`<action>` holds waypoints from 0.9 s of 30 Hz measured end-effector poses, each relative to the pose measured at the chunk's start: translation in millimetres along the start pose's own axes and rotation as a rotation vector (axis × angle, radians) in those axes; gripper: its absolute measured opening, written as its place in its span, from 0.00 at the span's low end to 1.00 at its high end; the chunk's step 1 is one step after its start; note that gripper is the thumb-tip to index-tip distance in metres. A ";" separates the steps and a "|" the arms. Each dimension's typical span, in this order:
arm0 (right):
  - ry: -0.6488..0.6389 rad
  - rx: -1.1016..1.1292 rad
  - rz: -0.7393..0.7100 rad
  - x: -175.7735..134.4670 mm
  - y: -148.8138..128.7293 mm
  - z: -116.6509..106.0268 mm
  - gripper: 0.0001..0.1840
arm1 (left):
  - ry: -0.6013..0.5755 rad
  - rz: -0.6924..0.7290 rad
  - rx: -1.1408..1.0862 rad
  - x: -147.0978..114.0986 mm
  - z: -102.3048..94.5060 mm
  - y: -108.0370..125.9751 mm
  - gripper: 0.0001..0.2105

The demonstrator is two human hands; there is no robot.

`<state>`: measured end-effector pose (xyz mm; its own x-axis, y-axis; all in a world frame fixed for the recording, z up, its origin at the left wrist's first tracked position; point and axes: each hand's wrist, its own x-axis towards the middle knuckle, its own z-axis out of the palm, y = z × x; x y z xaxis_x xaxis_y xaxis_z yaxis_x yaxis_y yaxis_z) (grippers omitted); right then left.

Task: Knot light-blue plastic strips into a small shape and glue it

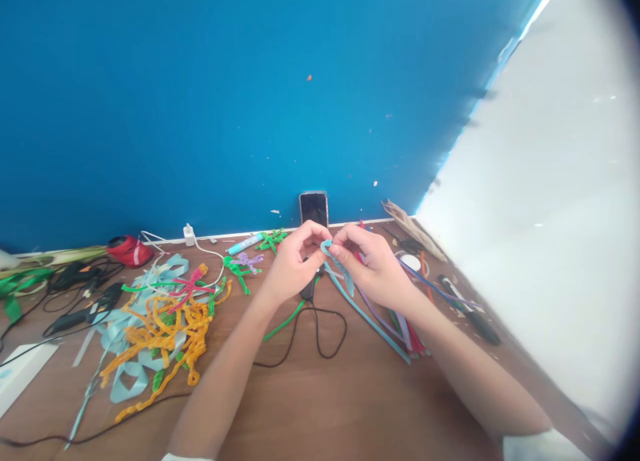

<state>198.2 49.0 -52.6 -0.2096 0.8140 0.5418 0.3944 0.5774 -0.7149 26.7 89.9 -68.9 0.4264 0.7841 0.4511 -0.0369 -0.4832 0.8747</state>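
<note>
Above the middle of the table, my left hand (300, 261) and my right hand (370, 264) meet with fingertips almost touching. Between them is a light blue pipe cleaner (326, 246), bent into a small loop. Both hands pinch it between thumb and forefinger, though the fingers partly cover it. A light blue end (349, 284) hangs below my right hand. One long light blue strip (370, 318) slants from under the hands to the lower right; whether it joins the held piece I cannot tell. Behind my hands, a phone (314, 209) leans on the wall.
At left lies a heap of orange pipe cleaners (170, 328) and light blue ribbon (133, 381). Small green (237, 271) and purple twisted figures lie nearby. A black cable (320, 354) loops below my hands. At right are more pipe cleaners (413, 338) and a black marker (480, 324).
</note>
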 end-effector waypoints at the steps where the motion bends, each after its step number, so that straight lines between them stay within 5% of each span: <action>1: -0.003 0.022 0.006 -0.4 0.1 1.0 0.11 | -0.005 0.007 -0.016 0.5 -0.6 -1.0 0.09; 10: -0.056 0.129 0.080 -2.5 -1.8 -0.7 0.15 | -0.011 0.004 0.037 0.9 -5.5 -1.1 0.15; 17: -0.086 0.303 0.111 -1.3 -2.7 -2.3 0.09 | -0.016 -0.010 0.092 -1.0 -15.1 9.3 0.12; 27: -0.135 0.269 0.161 0.6 4.5 -2.4 0.13 | 0.007 -0.061 0.156 -1.4 -13.5 8.2 0.13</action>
<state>202.0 52.0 -54.4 -0.2872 0.8867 0.3623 0.1851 0.4225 -0.8873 13.6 90.1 -60.0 0.4168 0.8163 0.3999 0.1296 -0.4888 0.8627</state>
